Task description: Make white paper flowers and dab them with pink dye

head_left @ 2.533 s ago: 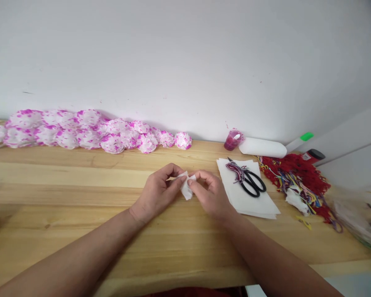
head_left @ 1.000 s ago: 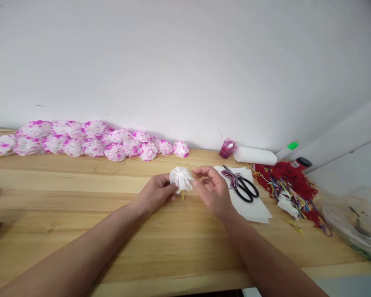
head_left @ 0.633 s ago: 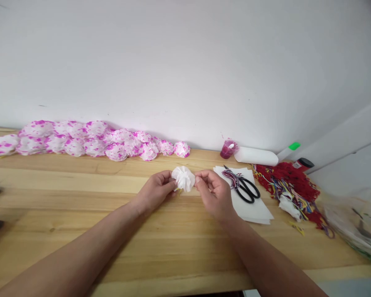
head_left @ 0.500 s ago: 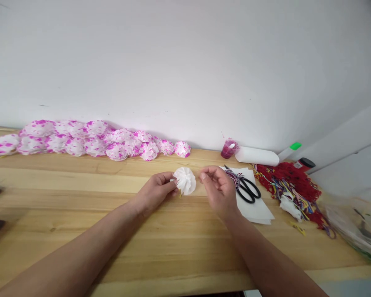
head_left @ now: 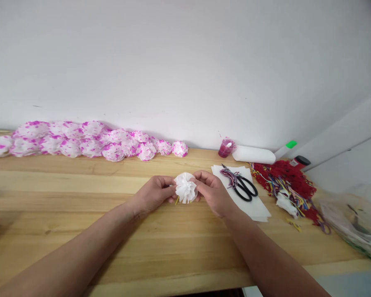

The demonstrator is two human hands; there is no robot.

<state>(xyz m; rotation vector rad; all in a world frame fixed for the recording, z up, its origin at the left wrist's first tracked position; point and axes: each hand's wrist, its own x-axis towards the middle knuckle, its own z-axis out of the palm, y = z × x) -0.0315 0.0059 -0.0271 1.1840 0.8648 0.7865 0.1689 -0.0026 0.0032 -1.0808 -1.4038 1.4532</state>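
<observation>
A white ruffled paper flower [head_left: 186,188] is held between my two hands above the wooden table [head_left: 160,243]. My left hand [head_left: 157,190] pinches its left edge, thumb and fingers closed on it. On the opposite side, my right hand [head_left: 210,190] grips the petals between thumb and fingers. A short yellow strand [head_left: 177,200] hangs below the flower at its lower left. Close to my right hand, black-handled scissors [head_left: 245,187] and a small bundle of coloured strings [head_left: 230,176] lie on a stack of white paper sheets [head_left: 256,208].
Along the wall stretches a row of white flowers with pink spots [head_left: 89,140]. Farther right are a cup of dark pink liquid [head_left: 225,148], a white cylinder [head_left: 254,154], a heap of red and multicoloured yarn [head_left: 292,181], a black-lidded container [head_left: 299,161] and a clear plastic bag [head_left: 352,225].
My right hand, apart from the flower before, has moved left and taken hold of its right side. The flower has turned slightly. The view has shifted a little.
</observation>
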